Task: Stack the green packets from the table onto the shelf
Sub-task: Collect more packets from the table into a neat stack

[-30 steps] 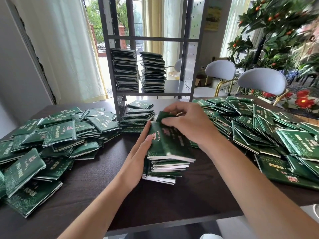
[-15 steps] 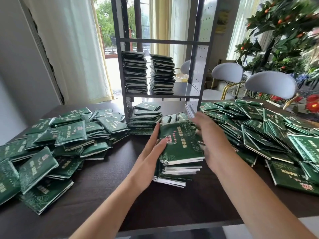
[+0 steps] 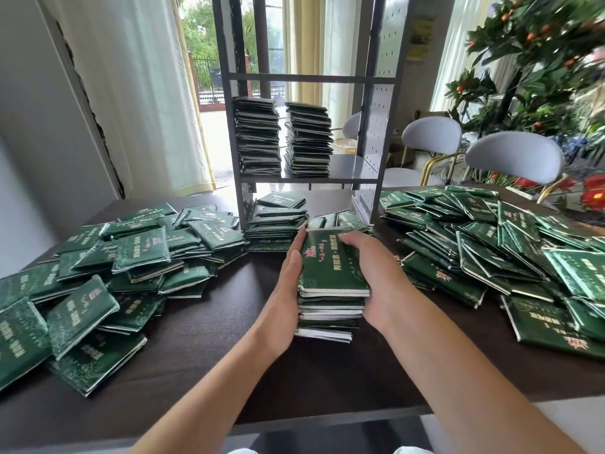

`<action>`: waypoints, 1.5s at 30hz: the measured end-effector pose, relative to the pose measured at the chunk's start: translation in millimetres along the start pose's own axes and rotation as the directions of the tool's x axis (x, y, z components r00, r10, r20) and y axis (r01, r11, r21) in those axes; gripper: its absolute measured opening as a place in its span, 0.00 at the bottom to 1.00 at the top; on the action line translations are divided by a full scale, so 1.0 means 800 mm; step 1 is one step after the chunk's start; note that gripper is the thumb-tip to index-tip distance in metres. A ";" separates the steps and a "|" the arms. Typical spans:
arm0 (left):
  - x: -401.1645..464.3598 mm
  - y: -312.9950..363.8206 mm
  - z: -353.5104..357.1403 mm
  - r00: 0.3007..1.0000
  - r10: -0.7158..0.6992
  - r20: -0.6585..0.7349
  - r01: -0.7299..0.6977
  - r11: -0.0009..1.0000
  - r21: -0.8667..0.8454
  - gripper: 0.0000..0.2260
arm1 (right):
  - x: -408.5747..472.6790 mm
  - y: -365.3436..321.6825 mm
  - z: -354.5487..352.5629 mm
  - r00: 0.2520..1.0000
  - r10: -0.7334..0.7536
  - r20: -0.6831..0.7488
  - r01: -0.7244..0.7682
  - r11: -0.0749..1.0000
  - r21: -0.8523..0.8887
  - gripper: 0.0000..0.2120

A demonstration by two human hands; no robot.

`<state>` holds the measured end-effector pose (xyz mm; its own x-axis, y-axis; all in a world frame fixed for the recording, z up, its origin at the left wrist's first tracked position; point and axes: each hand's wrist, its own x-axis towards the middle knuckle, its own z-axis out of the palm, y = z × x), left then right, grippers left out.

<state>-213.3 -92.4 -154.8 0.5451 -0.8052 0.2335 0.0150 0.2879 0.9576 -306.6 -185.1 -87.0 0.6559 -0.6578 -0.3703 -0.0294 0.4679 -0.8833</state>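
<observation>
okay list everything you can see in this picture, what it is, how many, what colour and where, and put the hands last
stack of packets: one, green, table centre, between the hands
loose packets, left pile: many, green, table left
loose packets, right pile: many, green, table right
packets under the shelf: a low pile, green
shelved stacks: two, dark green, middle shelf, left part
shelf: one, grey metal, table's far side
table: one, dark brown
chairs: two clear, pale grey, behind right
plant: orange fruit, far right
left hand: flat against stack's left side
right hand: grips stack's right side

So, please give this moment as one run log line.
left hand: flat against stack | right hand: grips stack | shelf: two piles
</observation>
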 end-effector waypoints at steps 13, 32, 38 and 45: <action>0.003 -0.005 -0.008 0.996 0.047 -0.082 -0.045 0.999 0.022 0.24 | 0.057 0.012 -0.052 0.885 -0.459 0.083 0.288 0.398 -0.871 0.18; 0.001 -0.001 -0.008 0.993 0.073 -0.096 -0.062 0.992 0.115 0.28 | 0.024 0.048 -0.082 0.873 -0.480 0.088 0.091 -0.018 -0.996 0.23; -0.001 -0.002 -0.008 0.993 0.071 -0.095 -0.058 0.989 0.133 0.30 | 0.013 0.038 -0.078 0.885 -0.439 0.158 0.096 -0.160 -0.982 0.31; 0.001 -0.002 -0.009 0.994 0.055 -0.098 -0.045 0.994 0.099 0.24 | 0.009 0.031 -0.080 0.753 -0.645 0.126 0.265 0.123 -0.956 0.20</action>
<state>-206.9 -89.7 -157.4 0.6245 -0.7337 0.2677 -0.0923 0.2711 0.9581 -351.1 -216.2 -130.1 0.6082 -0.7232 0.3273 -0.5512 -0.6815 -0.4814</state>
